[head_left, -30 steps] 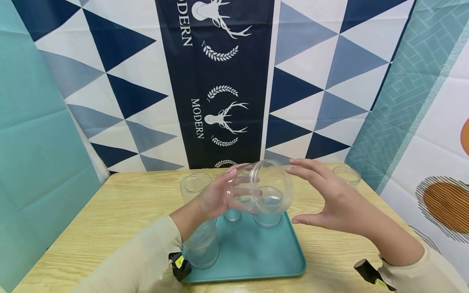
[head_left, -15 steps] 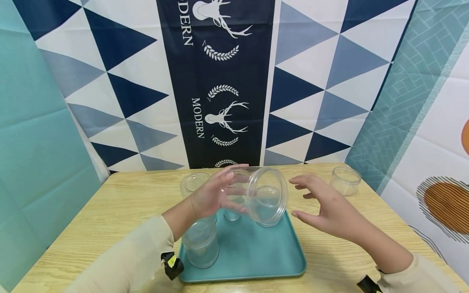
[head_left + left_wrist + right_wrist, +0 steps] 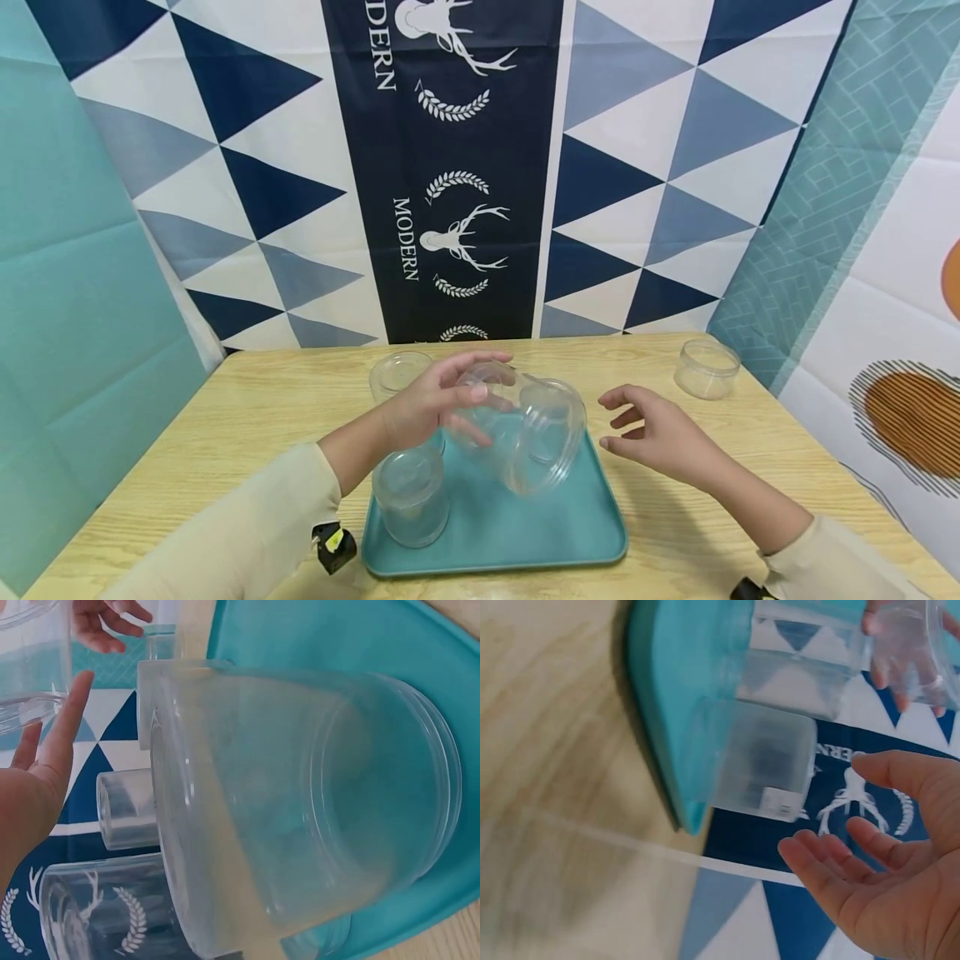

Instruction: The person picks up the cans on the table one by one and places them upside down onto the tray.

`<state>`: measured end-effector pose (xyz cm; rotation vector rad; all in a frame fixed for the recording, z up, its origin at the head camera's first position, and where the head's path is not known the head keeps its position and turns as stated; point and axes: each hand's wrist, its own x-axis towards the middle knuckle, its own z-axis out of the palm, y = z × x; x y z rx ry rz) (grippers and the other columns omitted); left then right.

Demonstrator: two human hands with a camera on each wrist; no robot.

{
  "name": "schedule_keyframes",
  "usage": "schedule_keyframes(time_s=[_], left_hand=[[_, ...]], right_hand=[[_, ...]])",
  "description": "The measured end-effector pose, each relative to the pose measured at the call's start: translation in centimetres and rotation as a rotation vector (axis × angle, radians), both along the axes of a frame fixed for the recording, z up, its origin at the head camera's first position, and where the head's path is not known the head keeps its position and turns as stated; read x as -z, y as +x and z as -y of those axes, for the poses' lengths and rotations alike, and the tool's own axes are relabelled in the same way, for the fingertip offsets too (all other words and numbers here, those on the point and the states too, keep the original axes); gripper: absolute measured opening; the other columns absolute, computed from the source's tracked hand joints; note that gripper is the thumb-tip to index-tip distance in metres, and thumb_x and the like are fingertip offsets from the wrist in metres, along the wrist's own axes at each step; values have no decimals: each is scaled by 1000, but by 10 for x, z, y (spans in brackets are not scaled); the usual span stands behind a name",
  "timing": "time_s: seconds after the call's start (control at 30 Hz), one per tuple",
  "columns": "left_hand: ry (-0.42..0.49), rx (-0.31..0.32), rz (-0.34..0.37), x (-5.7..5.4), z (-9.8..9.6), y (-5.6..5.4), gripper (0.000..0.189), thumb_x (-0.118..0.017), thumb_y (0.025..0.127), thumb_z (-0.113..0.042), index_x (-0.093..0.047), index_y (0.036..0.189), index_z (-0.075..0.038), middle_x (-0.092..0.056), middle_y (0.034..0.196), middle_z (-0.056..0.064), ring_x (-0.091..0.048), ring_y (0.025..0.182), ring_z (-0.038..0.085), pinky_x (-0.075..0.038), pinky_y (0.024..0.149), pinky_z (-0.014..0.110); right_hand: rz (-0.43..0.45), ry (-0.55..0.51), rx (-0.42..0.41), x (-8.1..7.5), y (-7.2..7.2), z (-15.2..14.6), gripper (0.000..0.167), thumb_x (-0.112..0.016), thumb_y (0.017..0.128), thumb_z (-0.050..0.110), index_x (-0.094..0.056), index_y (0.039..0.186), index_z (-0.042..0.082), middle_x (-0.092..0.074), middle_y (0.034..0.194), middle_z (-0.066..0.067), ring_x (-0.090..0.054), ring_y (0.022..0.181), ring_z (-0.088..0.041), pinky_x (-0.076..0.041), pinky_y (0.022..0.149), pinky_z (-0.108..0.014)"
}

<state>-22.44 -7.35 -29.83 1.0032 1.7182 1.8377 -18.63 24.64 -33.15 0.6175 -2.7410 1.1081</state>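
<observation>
My left hand (image 3: pixel 431 406) grips a clear, wide-mouthed plastic jar (image 3: pixel 525 442) above the teal tray (image 3: pixel 528 537). The jar is tilted, its mouth facing right and down, blurred in the head view. To its right my right hand (image 3: pixel 660 433) hovers with loosely bent fingers, touching nothing. At the tray's front left corner stands a large clear jar (image 3: pixel 411 504), which fills much of the left wrist view. A clear jar (image 3: pixel 401 375) at the back left is partly hidden by the left hand. In the right wrist view, a clear container (image 3: pixel 761 761) bears a white label.
A low clear container (image 3: pixel 707 369) stands on the wooden table (image 3: pixel 247 442) at the back right, off the tray. A small clear cup (image 3: pixel 127 810) shows in the left wrist view. Patterned cloth (image 3: pixel 457 167) hangs behind the table.
My left hand has lowered the jar and tipped its mouth further down. My right hand has sunk lower beside it, and its fingers have bent more.
</observation>
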Motion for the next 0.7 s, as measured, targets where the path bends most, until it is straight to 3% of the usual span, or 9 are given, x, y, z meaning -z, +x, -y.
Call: schedule_keyframes(time_s=[0.23, 0.33, 0.5, 0.7], left_hand=[[-118, -21, -138, -4, 4, 6, 70, -71, 87, -40, -44, 145, -11, -47, 140, 19, -55, 122, 32, -57, 73, 50], [-176, -47, -242, -5, 5, 8, 72, -73, 84, -43, -46, 144, -13, -50, 139, 16, -52, 124, 31, -57, 80, 44], [-274, -62, -395, -9, 5, 15, 69, -76, 81, -42, -50, 142, -20, -50, 141, 6, -52, 123, 25, -56, 82, 34], [-384, -58, -541, -16, 4, 23, 69, -79, 78, -36, -51, 141, -29, -50, 136, -12, -52, 120, 12, -56, 78, 31]], right_hand=[[142, -16, 28, 12, -7, 2, 47, -78, 81, 13, -57, 119, -4, -57, 118, -23, -64, 95, -30, -56, 70, -33], [198, -31, 29, 15, -10, 2, 48, -78, 81, 12, -56, 120, -6, -56, 119, -25, -63, 94, -28, -56, 70, -34], [359, -134, 50, 18, -14, 4, 51, -73, 84, 8, -50, 126, -10, -53, 120, -26, -61, 91, -25, -56, 70, -39], [450, -192, 96, 24, -20, 4, 52, -70, 85, 7, -47, 128, -13, -52, 114, -25, -58, 85, -24, -57, 67, -40]])
